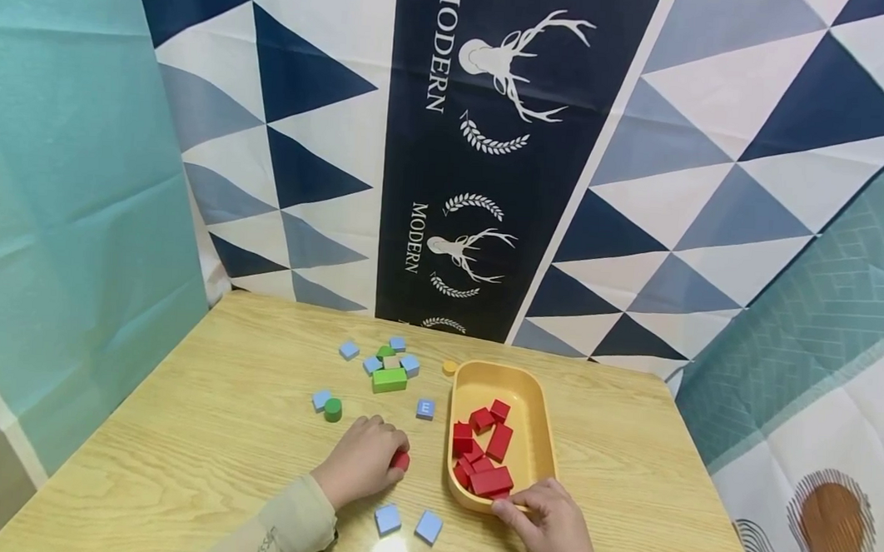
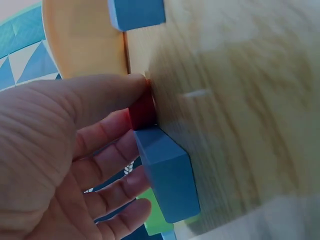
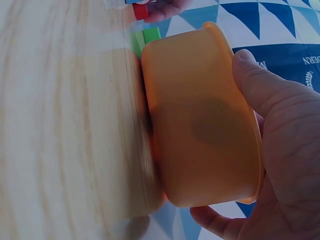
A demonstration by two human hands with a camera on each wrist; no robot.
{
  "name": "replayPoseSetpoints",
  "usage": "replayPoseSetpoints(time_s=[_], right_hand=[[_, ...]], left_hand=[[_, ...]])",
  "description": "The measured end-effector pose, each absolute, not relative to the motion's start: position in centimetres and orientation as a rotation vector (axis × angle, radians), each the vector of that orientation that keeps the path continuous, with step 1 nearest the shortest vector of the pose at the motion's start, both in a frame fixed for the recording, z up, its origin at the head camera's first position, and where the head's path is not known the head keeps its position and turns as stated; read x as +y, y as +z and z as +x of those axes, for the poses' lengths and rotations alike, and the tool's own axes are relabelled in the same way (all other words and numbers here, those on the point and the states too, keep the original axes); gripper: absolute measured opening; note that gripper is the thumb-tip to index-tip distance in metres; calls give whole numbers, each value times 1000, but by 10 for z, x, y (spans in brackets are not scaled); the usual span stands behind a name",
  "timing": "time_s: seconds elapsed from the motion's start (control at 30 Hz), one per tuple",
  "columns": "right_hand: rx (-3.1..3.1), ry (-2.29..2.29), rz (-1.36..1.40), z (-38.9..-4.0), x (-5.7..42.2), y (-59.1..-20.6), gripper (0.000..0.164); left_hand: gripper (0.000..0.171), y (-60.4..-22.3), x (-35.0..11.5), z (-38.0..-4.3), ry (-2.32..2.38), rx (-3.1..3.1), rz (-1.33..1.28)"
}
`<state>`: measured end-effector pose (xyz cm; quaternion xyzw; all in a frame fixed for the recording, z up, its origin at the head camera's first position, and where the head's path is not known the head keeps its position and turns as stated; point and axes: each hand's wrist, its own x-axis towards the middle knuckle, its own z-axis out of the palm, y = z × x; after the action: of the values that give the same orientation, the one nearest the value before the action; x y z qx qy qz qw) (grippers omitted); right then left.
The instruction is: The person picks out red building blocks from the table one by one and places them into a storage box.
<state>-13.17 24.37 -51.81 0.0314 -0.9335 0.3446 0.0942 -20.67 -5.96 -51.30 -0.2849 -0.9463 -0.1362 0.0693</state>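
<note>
My left hand (image 1: 361, 459) is low over the table, left of an orange-yellow tray (image 1: 543, 423). Its thumb and fingers pinch a small red block (image 2: 143, 110), whose end also shows in the head view. A blue block (image 2: 169, 172) sits right beside the red one in the left wrist view, close to the fingertips. At the tray's near right corner my right hand (image 1: 552, 528) grips the rim, thumb over the edge and fingers along the outside. Several red blocks (image 1: 493, 481) lie inside the tray, mostly toward its near left side.
Two blue blocks (image 1: 429, 526) lie near the table's front. Toward the back is a cluster with a green block (image 1: 389, 380) and several blue ones. A green cylinder (image 1: 333, 409), a block lettered E (image 1: 425, 408) and a small yellow piece (image 1: 449, 366) are scattered nearby.
</note>
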Motion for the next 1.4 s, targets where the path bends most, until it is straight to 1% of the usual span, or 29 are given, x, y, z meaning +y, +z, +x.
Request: replayPoseSetpoints(time_s=[0.07, 0.13, 0.4, 0.57, 0.7, 0.8, 1.1, 1.27, 1.4], right_hand=[[-2781, 1024, 84, -132, 243, -518, 14], [-2795, 1027, 72, -131, 243, -517, 14], [-2794, 1030, 71, -132, 243, -515, 14], [-2819, 1041, 45, -131, 243, -514, 15], [-2820, 1046, 50, -131, 242, -514, 15], [-2799, 1046, 82, -131, 242, -515, 15], [-2786, 1043, 114, -130, 245, -518, 16], [-2772, 1042, 107, -130, 246, -517, 16], [-2775, 1041, 105, -130, 246, -515, 15]], left_hand=[[14, -513, -58, -209, -436, -2839, -846], [15, -512, -56, -211, -487, -2827, -820], [27, -489, -35, -216, -710, -2731, -754], [31, -479, -15, -232, -775, -2736, -753], [34, -480, 1, -247, -749, -2805, -725], [35, -481, 11, -252, -691, -2859, -699], [32, -485, 16, -252, -656, -2831, -719], [31, -485, 13, -249, -680, -2824, -803], [28, -486, 5, -240, -704, -2823, -887]])
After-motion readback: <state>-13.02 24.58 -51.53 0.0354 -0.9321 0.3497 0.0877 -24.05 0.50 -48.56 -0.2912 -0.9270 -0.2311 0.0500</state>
